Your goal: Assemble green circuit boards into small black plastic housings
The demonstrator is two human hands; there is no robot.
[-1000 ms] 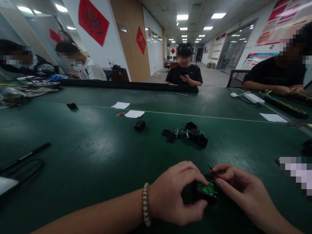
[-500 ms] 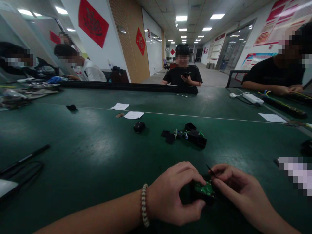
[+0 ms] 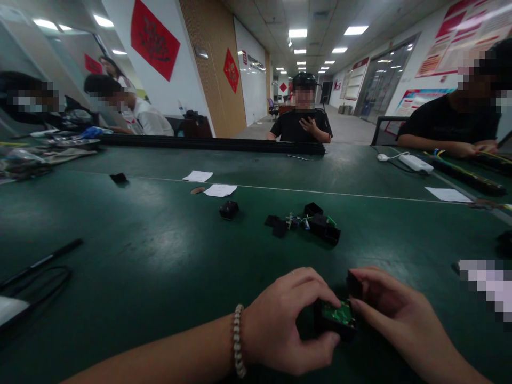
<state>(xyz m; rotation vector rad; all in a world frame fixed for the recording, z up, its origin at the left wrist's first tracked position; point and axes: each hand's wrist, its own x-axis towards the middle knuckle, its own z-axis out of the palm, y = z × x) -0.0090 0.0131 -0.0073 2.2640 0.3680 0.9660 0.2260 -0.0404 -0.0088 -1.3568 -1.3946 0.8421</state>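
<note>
My left hand (image 3: 292,320), with a beaded bracelet (image 3: 239,341) at its wrist, grips a small black box (image 3: 340,332) between thumb and fingers. A green circuit board (image 3: 339,312) shows in the box's open top. Just to the right, my right hand (image 3: 394,309) pinches a thin black square cover (image 3: 354,284) between thumb and fingers. The cover is tilted upright at the box's far right corner; whether the two touch I cannot tell. Farther off lie a closed black box (image 3: 229,209) and a group of black cases and covers (image 3: 320,224) with small green boards and wired parts.
White paper sheets (image 3: 220,190) lie by a seam across the green table (image 3: 160,298). A black cable (image 3: 48,272) is at the left, a white power strip (image 3: 416,162) at the far right. Long black bars (image 3: 208,143) line the far edge; several people sit around.
My right hand has turned the black cover, so its flat face now shows instead of its thin edge. My left hand still holds the box in nearly the same place.
</note>
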